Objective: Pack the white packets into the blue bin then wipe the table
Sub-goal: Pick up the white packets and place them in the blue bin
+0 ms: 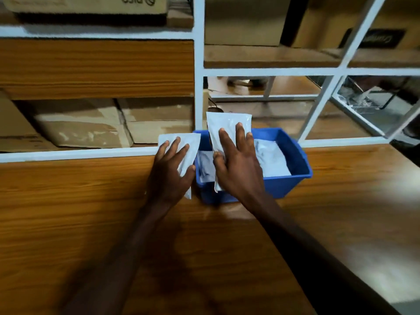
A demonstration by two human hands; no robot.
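A wide wooden table [68,223] stretches bare toward its near edge and right side. At its far edge, against a white shelf frame [198,87], sits the blue bin [293,176], open-topped, with flat white packets [270,158] lying inside. The right hand [236,164] grips one glossy packet [227,126] above the bin's left half; the left hand [170,171] grips another packet [184,142] just beside the bin's left wall.
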